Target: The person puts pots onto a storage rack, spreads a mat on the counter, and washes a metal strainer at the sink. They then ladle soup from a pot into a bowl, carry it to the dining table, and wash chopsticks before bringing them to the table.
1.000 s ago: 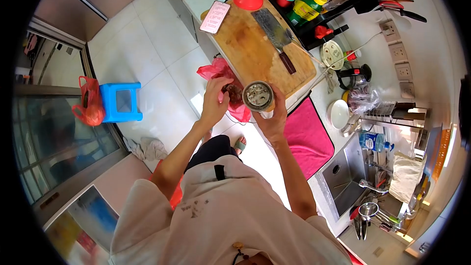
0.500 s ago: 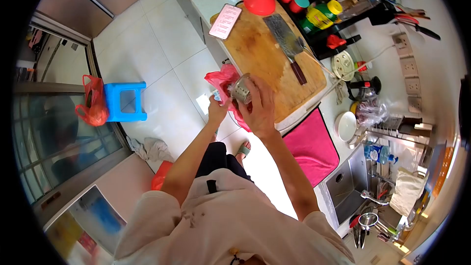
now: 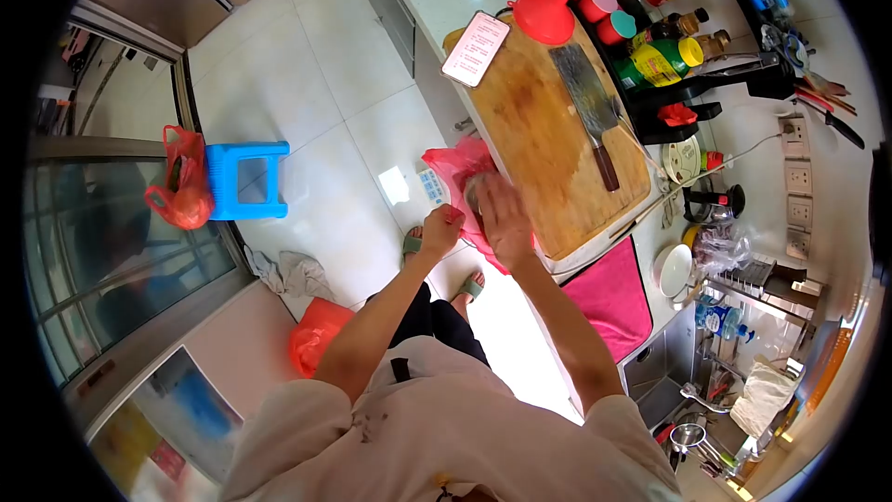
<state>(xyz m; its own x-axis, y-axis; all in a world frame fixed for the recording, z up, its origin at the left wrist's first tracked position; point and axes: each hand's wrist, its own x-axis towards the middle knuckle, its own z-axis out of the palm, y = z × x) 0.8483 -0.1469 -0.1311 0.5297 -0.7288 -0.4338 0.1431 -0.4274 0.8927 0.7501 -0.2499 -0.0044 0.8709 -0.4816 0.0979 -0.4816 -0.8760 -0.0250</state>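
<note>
Pinched in the fingers of my left hand [image 3: 441, 231] is the edge of a pinkish-red plastic bag [image 3: 455, 167], which hangs beside the counter's front edge. My right hand [image 3: 505, 223] is at the bag's mouth, closed over a silvery round metal container [image 3: 473, 193]. Only a sliver of the container shows past my fingers; the rest is hidden by hand and bag. Just right of the bag lies a wooden cutting board [image 3: 530, 121] on the counter. A cleaver [image 3: 585, 93] with a dark wooden handle rests on the board.
A phone [image 3: 476, 49] and a red funnel [image 3: 543, 19] sit at the board's far end. A rack of bottles [image 3: 660, 60] stands behind. Nearer are a pink cloth [image 3: 609, 302], a white bowl [image 3: 673, 268] and the sink [image 3: 655, 386]. A blue stool [image 3: 246, 153] stands left on the floor.
My right hand has lowered the metal container into the bag's mouth, so less of it shows. My left hand still grips the bag's edge. The whole view has shifted slightly.
</note>
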